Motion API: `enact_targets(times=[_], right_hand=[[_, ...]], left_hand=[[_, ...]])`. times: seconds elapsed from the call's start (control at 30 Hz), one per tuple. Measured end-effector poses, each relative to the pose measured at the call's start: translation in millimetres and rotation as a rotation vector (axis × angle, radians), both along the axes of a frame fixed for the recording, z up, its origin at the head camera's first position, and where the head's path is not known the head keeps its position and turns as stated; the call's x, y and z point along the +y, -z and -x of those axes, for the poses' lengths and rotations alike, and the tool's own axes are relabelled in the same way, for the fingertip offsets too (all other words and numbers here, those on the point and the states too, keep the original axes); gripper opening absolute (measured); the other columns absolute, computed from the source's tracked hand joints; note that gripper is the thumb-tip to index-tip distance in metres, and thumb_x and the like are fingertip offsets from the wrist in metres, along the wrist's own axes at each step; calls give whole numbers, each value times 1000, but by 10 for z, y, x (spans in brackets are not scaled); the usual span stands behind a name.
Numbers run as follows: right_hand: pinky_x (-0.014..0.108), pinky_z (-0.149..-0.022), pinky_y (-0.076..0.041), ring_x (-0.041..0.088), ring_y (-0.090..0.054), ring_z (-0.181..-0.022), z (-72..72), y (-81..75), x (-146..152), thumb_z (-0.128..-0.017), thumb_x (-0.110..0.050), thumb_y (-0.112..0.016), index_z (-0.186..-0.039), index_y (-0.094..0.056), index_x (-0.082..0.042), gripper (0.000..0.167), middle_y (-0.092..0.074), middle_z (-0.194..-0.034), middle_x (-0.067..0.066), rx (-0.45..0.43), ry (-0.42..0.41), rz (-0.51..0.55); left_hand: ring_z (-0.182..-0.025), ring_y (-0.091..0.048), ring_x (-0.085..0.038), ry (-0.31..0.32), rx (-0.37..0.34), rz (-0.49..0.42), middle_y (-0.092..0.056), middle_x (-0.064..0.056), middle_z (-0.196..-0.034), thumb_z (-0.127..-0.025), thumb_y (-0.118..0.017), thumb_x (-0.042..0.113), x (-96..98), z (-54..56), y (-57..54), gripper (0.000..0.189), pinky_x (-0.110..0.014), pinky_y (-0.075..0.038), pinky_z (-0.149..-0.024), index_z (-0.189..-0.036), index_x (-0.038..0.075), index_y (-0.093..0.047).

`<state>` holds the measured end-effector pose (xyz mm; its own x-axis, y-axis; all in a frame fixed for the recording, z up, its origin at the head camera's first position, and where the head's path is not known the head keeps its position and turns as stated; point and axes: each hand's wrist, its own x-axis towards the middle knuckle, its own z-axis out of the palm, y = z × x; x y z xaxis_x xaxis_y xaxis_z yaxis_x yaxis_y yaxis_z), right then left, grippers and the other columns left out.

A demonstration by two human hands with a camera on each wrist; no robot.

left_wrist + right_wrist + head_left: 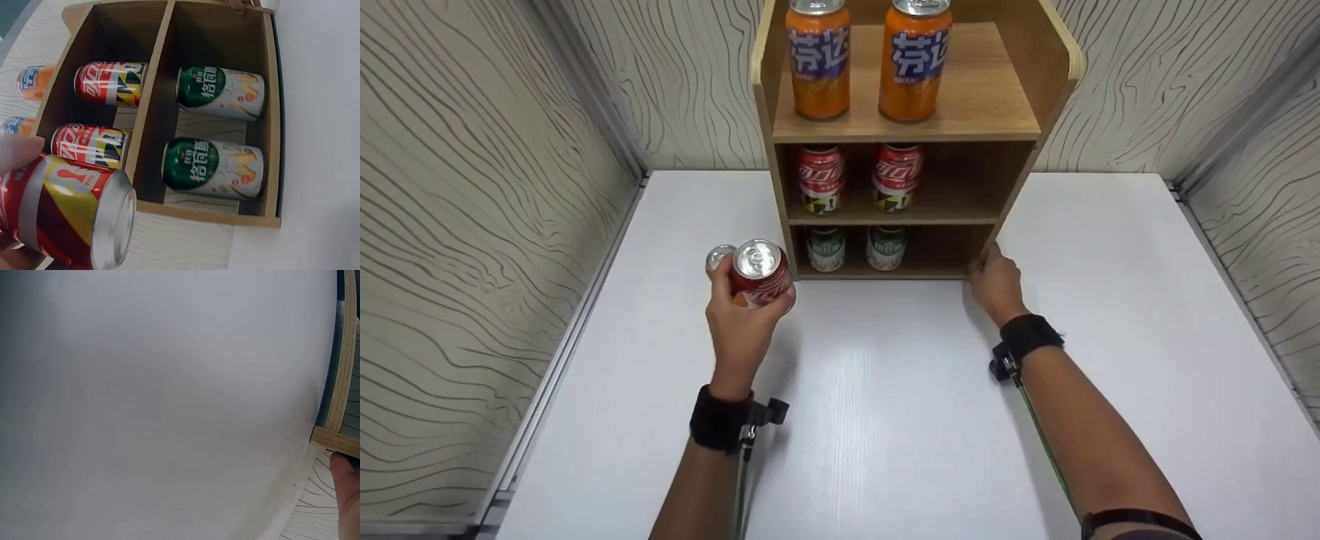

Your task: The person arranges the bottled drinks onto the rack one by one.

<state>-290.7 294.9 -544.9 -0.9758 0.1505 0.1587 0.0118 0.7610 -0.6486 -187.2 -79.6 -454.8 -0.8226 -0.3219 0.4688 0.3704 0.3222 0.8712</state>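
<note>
My left hand holds a red cola can left of a wooden shelf, thumb and fingers curled round its sides. In the left wrist view, the silver bottom of this cola can points toward the shelf compartments. Just behind the left fingers shows the silver top of another can, its body mostly hidden. My right hand grips the lower right edge of the wooden shelf. In the right wrist view, its thumb lies against the shelf's corner.
Two orange soda cans stand on the top level. Two red cola cans occupy the middle one, and two green-and-white cans the bottom one, all toward the left. The shelf stands on a white table between patterned walls.
</note>
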Motion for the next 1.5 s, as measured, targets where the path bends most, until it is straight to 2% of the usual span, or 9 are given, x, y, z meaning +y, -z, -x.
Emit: enact_targets(times=[0.13,0.27,0.53,0.67,0.9,1.07,1.23,1.5], right_hand=[[49,-72,-50,40,-63,-88,-3,-9,16,-100,-14,-49,-114,-52,7,26,-64,-92,26,2,-7,1],[51,-74,-50,44,-63,-91,-13,-14,19,-99,-13,-49,-115,-51,9,27,-63,-94,29,5,-6,-14],[52,-73,-49,44,-62,-89,-20,1,-12,-100,-15,-49,-106,-52,6,22,-63,-90,28,13,2,-14],[51,-73,-49,42,-62,-89,-30,12,-28,-100,-14,-48,-106,-52,5,21,-63,-91,26,-5,-2,-5],[52,-76,-49,44,-62,-92,-15,-3,-26,-100,-16,-47,-109,-53,7,25,-63,-94,29,-7,3,-9],[51,-76,-51,43,-63,-95,-7,-13,-11,-100,-16,-47,-120,-52,8,32,-64,-100,29,-15,-1,-8],[51,-79,-51,44,-63,-99,-25,-41,-18,-100,-15,-46,-130,-46,10,39,-63,-105,31,-26,-13,-9],[50,-74,-51,42,-64,-93,-36,-41,-23,-100,-14,-47,-125,-48,11,36,-64,-100,30,-19,-8,-6]], left_hand=[[-106,-57,-21,45,10,-31,-60,-12,-121,-64,-88,6,131,52,-81,81,-39,-45,-94,-133,1,-46],[-109,-54,-21,108,3,-44,-58,-10,-122,-66,-88,8,267,105,-192,80,-41,-40,-98,-132,2,-44],[-108,-59,-18,179,98,74,-63,-10,-119,-65,-90,12,543,229,-399,79,-37,-47,-94,-131,2,-48],[-112,-58,-17,227,128,90,-62,-9,-121,-64,-90,10,667,264,-427,79,-36,-46,-96,-131,2,-49],[-113,-57,-17,247,129,95,-62,-11,-121,-62,-90,7,830,325,-453,79,-34,-46,-96,-130,1,-50],[-112,-57,-16,260,115,97,-62,-10,-121,-61,-90,8,940,391,-496,78,-32,-45,-97,-129,3,-51],[-114,-55,-12,307,104,96,-61,-6,-123,-64,-91,10,1025,418,-550,80,-31,-44,-99,-131,5,-49],[-114,-56,-10,333,113,113,-61,-6,-123,-65,-91,14,1174,504,-636,80,-28,-44,-98,-131,6,-49]])
